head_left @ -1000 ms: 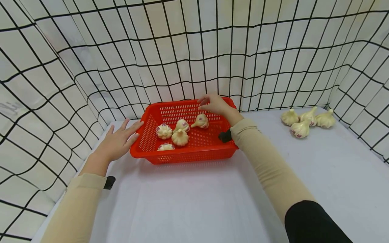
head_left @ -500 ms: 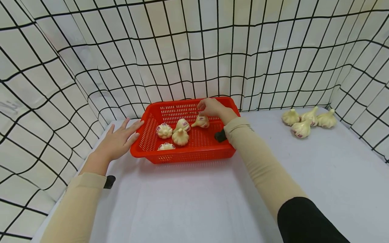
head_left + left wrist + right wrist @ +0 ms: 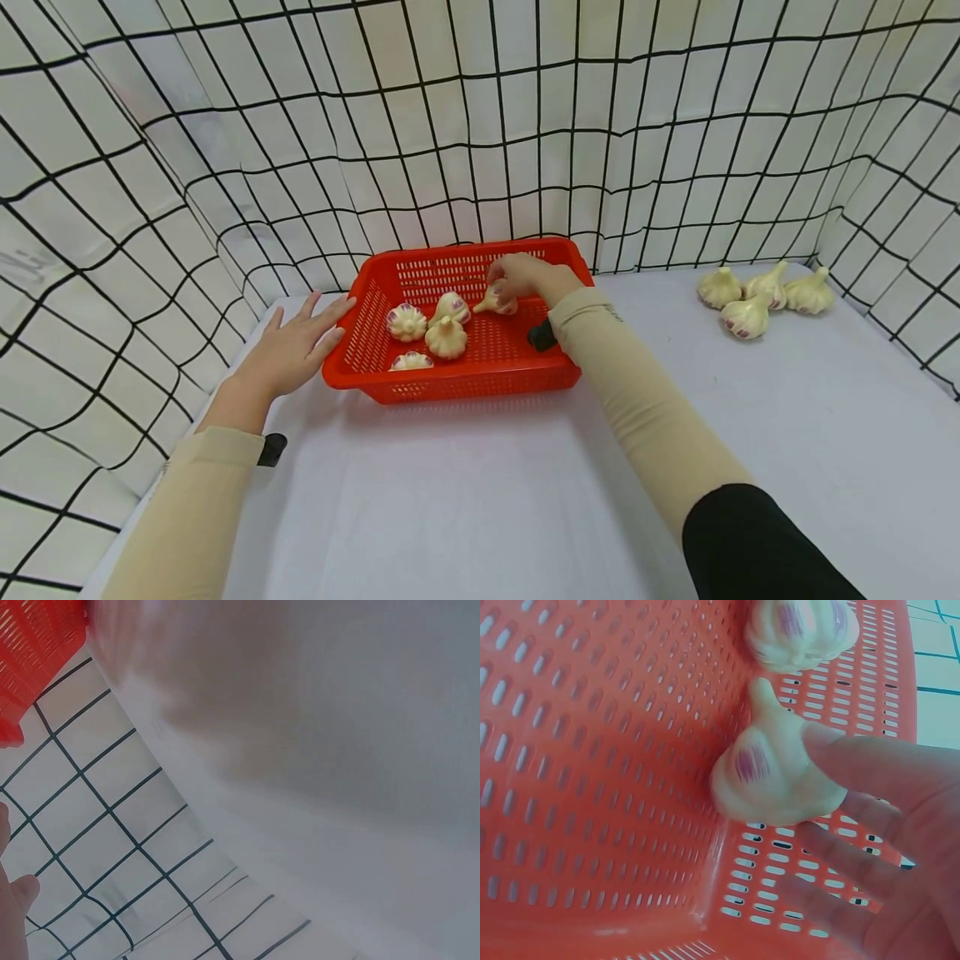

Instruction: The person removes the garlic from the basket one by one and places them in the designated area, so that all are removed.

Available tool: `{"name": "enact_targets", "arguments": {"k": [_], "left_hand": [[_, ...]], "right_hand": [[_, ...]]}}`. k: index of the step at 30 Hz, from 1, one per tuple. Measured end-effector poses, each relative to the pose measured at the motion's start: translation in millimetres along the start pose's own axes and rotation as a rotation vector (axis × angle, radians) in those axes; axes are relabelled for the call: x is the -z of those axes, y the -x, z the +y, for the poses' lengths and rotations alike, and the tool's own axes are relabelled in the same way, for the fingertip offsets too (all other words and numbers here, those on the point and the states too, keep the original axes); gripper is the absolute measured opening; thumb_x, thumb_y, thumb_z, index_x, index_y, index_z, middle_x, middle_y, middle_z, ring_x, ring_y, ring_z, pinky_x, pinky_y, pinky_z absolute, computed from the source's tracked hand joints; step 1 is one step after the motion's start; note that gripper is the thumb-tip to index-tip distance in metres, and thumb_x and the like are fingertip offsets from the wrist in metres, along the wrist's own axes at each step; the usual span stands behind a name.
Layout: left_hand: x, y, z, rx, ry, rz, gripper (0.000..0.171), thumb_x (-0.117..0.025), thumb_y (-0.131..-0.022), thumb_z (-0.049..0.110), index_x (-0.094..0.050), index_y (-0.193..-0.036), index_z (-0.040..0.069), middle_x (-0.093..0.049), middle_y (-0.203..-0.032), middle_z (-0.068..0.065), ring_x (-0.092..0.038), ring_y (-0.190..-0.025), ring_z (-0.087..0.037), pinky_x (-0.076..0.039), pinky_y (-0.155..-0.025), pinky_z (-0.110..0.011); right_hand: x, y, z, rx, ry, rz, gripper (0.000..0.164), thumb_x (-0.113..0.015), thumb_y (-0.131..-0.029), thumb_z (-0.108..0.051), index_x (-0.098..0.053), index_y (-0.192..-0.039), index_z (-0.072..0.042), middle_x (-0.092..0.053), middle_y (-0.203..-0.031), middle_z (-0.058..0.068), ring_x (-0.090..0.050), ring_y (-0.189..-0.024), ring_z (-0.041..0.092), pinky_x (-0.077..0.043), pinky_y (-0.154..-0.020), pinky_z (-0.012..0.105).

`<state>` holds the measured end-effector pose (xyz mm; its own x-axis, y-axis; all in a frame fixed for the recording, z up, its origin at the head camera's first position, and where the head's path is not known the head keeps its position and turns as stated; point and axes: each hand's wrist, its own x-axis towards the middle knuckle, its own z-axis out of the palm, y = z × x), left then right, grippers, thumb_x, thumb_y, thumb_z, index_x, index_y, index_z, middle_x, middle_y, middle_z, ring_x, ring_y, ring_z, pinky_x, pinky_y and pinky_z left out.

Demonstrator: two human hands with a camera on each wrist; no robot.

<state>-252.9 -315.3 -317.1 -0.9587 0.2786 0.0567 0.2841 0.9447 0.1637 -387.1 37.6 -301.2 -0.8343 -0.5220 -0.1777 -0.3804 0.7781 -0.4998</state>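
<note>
A red plastic basket [image 3: 480, 385] with slotted walls stands on the white table in the head view. Inside it lie several garlic bulbs, among them a whole white one [image 3: 446, 338] with its stem up. My right hand [image 3: 525, 277] reaches in at the right and pinches a purple-streaked garlic bulb [image 3: 772, 769]; in the right wrist view the thumb lies on one side of it and fingers behind. My left hand [image 3: 296, 346] rests with spread, straight fingers against the basket's left rim. Only a thumb and a bit of finger of it show in the left wrist view.
Several more garlic bulbs [image 3: 746, 317] sit in a cluster at the far right of the white table [image 3: 465, 492]. Black netting [image 3: 525, 158] over white walls encloses the table at the back, left and right.
My right hand has moved down and slightly left into the basket, from above the garlic bulb onto it. The left hand has stayed at the rim.
</note>
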Motion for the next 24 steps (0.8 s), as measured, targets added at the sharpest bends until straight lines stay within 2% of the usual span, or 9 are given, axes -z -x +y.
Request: {"name": "enact_targets", "arguments": {"k": [5, 12, 17, 24], "left_hand": [[-0.4, 0.2, -0.5, -0.007, 0.008, 0.011, 0.069, -0.028, -0.108, 0.056, -0.022, -0.165, 0.019, -0.027, -0.164, -0.024, -0.004, -0.154, -0.045, 0.003, -0.116, -0.073], [-3.0, -0.4, -0.3, -0.009, 0.005, 0.01, 0.068, -0.027, -0.108, 0.056, -0.022, -0.165, 0.018, -0.026, -0.165, -0.022, -0.004, -0.154, -0.045, 0.004, -0.116, -0.072], [-3.4, -0.3, -0.9, -0.007, 0.006, 0.012, 0.068, -0.028, -0.108, 0.055, -0.022, -0.165, 0.018, -0.025, -0.165, -0.021, -0.003, -0.155, -0.044, 0.005, -0.116, -0.071], [-2.3, -0.2, -0.4, 0.002, 0.013, 0.002, 0.068, -0.028, -0.108, 0.056, -0.021, -0.165, 0.019, -0.026, -0.165, -0.022, -0.003, -0.154, -0.045, 0.006, -0.116, -0.071]], "right_hand": [[-1.0, 1.3, 1.3, -0.007, -0.022, -0.009, 0.036, -0.066, -0.098, -0.003, -0.06, -0.134, -0.003, -0.06, -0.129, 0.013, -0.053, -0.114, 0.027, -0.047, -0.104, 0.039], [-0.5, 3.0, 4.5, -0.031, -0.042, -0.035, 0.042, -0.07, -0.092, 0.003, -0.058, -0.132, -0.002, -0.057, -0.125, 0.014, -0.052, -0.111, 0.028, -0.053, -0.094, 0.037], [-1.0, 1.5, 6.5, -0.017, -0.001, -0.024, 0.043, -0.072, -0.091, 0.004, -0.058, -0.131, -0.001, -0.057, -0.127, 0.014, -0.05, -0.112, 0.027, -0.05, -0.096, 0.036], [-2.1, -1.8, 10.5, -0.061, 0.039, -0.013, 0.043, -0.074, -0.09, 0.003, -0.058, -0.129, -0.005, -0.058, -0.126, 0.012, -0.048, -0.111, 0.027, -0.045, -0.1, 0.039]]}}
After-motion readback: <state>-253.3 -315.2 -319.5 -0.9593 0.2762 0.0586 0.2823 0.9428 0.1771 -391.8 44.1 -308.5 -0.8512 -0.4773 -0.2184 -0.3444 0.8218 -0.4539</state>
